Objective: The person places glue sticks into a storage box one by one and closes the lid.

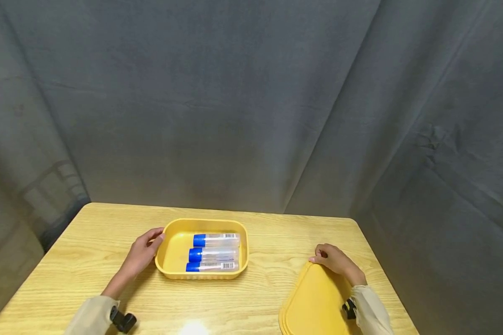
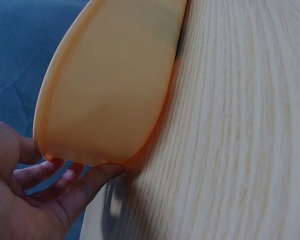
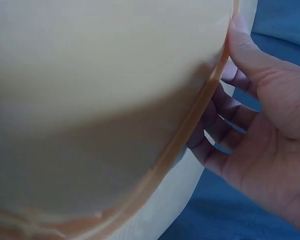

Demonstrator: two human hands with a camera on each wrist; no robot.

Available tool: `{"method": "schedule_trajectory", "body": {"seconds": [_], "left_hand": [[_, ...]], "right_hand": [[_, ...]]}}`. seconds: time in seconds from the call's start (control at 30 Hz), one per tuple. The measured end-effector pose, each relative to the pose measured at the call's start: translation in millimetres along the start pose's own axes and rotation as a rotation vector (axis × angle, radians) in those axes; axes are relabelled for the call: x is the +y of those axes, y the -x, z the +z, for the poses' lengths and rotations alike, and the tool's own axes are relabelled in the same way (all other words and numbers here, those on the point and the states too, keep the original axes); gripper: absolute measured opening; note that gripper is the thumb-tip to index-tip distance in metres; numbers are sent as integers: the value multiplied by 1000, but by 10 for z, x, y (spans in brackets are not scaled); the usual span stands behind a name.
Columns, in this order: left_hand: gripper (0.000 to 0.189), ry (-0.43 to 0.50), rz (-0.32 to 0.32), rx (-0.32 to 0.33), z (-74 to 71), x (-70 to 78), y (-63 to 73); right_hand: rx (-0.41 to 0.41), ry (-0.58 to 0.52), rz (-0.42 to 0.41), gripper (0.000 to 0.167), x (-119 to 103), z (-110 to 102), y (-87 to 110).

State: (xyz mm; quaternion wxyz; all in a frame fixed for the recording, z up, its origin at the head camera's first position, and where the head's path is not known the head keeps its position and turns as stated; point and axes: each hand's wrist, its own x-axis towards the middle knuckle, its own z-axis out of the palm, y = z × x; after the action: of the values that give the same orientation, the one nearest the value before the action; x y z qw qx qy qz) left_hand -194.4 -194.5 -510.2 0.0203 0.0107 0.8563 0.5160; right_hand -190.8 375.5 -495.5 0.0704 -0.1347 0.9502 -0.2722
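Observation:
A yellow plastic tray (image 1: 173, 249) with rounded corners lies left of the middle of the table. My left hand (image 1: 144, 250) grips its left end, fingers and thumb against the end wall in the left wrist view. Inside, toward the right, three clear tubes (image 1: 220, 254) with blue caps and barcode labels lie side by side, caps to the left. At the front right, my right hand (image 1: 335, 258) pinches the far corner of a flat yellow lid (image 1: 314, 302) with a stepped rim. In the right wrist view the thumb lies along the lid's edge and the other fingers are behind it.
The light wooden table (image 1: 268, 242) ends at the back against a grey curtain (image 1: 201, 116). More curtain hangs along both sides. A black wrist device (image 1: 123, 320) sits on the left sleeve, another (image 1: 349, 308) on the right.

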Motion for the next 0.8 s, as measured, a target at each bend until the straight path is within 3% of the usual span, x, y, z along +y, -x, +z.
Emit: {"method": "schedule_trajectory", "body": {"seconds": [0.27,0.5,0.57,0.8], "left_hand": [[51,-5,1,6,-1,-6,-5],[51,1,12,1,8,-29,3],[50,7,20,1,9,-34,9],[50,19,45,-1,4,-18,16]], "right_hand": [[59,94,63,30,-8,63,-36],[40,7,57,19,-56,95,-75],[17,-17,36,27,-79,91,-80],[-81,-61,-5,84,-282,70,-77]]}}
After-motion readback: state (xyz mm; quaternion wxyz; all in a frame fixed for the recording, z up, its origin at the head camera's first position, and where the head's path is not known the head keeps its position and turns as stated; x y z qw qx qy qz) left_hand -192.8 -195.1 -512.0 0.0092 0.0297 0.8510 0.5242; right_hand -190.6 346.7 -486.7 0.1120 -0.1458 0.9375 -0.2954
